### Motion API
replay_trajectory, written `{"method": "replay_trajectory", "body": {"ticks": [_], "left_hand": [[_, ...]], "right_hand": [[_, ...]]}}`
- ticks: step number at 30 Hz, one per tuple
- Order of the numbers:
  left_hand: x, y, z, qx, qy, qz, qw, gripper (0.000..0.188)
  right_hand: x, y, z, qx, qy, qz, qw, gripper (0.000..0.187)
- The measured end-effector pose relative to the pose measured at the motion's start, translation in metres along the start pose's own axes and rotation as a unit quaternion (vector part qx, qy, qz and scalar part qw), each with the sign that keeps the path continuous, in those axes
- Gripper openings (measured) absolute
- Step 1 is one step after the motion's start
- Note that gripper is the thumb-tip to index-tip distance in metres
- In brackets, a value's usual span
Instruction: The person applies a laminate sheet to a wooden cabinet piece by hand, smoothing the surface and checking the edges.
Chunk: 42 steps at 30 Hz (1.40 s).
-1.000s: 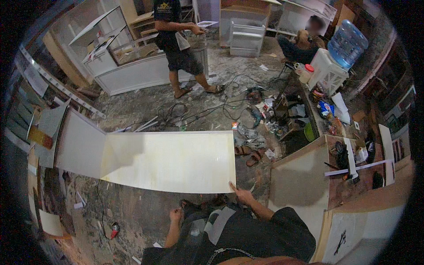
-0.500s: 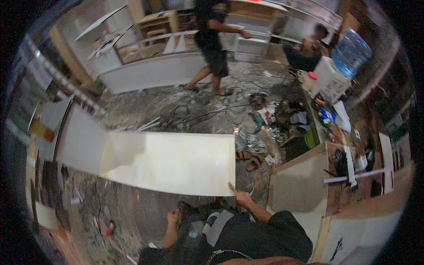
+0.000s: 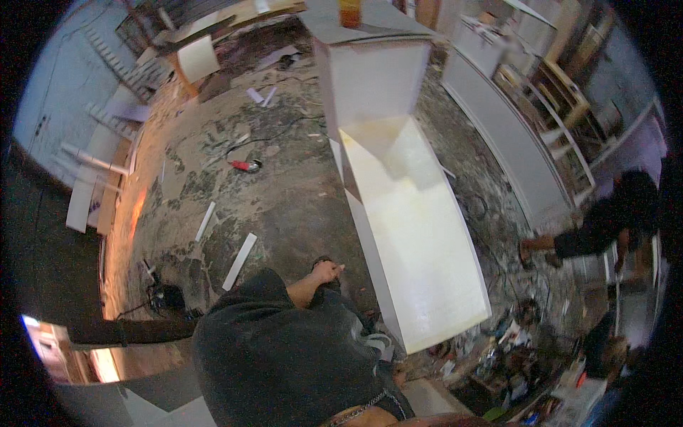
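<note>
A long white cabinet (image 3: pixel 427 242) of panels lies on the floor to my right, its glossy inner face up. At its far end stands an upright white section with a grey top. My left hand (image 3: pixel 327 272) hangs over my lap, left of the cabinet's side and apart from it. Its fingers are loosely bent with one pointing out, and I see nothing in it. Only a sliver of my right hand (image 3: pixel 400 373) shows beside my dark shirt, close to the cabinet's near corner. Its fingers are hidden.
A red power tool (image 3: pixel 245 166) with a cord lies on the dirty floor, with white strips (image 3: pixel 240 260) nearer me. An amber container (image 3: pixel 349 13) stands on the grey top. Another person (image 3: pixel 626 213) bends at the right. Clutter (image 3: pixel 509 349) covers the floor at the lower right.
My view has swung left, so the cabinet now runs away from me on the right. My right hand has left its near edge, where a finger pointed at the corner.
</note>
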State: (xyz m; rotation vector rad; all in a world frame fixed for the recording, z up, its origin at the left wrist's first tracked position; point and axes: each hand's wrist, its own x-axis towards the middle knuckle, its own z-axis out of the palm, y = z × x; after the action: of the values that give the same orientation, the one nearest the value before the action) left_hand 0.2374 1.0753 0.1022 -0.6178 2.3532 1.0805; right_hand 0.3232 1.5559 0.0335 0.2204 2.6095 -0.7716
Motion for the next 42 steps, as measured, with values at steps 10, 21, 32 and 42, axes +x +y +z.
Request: {"method": "replay_trajectory", "body": {"ticks": [10,21,32,42], "left_hand": [[0.022,-0.136,-0.103,-0.088,0.052,-0.028,0.994,0.053],[-0.002,-0.334,-0.288,-0.199,0.14,-0.241,0.939,0.044],[0.069,-0.364,-0.292,-0.281,0.111,-0.281,0.911,0.035],[0.26,-0.377,-0.628,-0.126,0.465,-0.189,0.856,0.042]], "right_hand": [[0.122,-0.213,0.062,-0.067,-0.115,-0.113,0.985,0.049],[0.196,-0.428,0.144,-0.069,-0.142,-0.222,0.962,0.036],[0.36,-0.636,0.232,-0.087,-0.26,-0.259,0.926,0.032],[0.562,-0.941,0.309,-0.187,-0.243,-0.542,0.782,0.037]]}}
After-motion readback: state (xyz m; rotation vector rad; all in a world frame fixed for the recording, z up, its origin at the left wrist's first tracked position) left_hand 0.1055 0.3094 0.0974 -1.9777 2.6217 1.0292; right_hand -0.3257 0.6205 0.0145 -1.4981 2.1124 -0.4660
